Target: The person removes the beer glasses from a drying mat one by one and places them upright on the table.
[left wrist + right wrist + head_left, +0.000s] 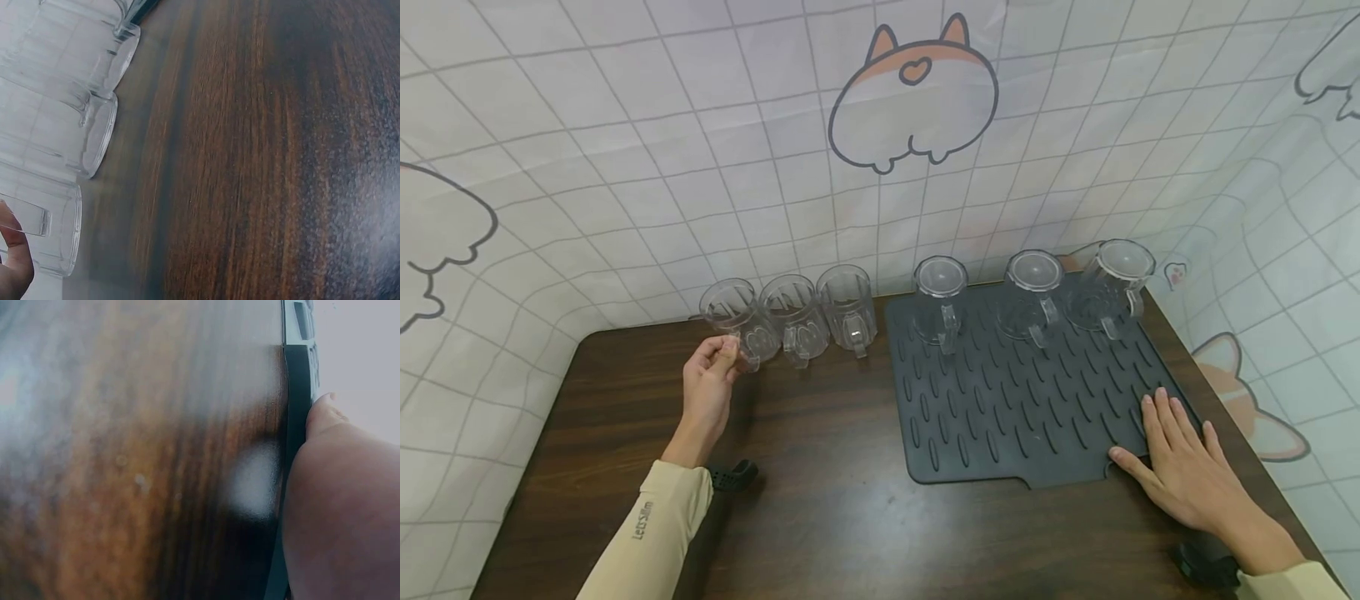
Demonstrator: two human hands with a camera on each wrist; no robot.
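Three clear glass mugs stand upright in a row at the back left of the table. On the leftmost mug (758,340), the left hand (709,387) pinches the handle between thumb and fingers; the left wrist view shows its fingers (15,253) at that handle (28,215). The middle mug (805,329) and the third mug (855,308) stand beside it. Flat on the front right corner of the dark ribbed mat (977,454) rests the right hand (1187,479), fingers straight. In the right wrist view, the hand (344,500) lies along the mat's edge (299,394).
Three more glass mugs, (940,304) (1030,296) (1108,287), stand upside down along the mat's back edge. A patterned white cloth (737,167) hangs behind and around the dark wooden table (820,517).
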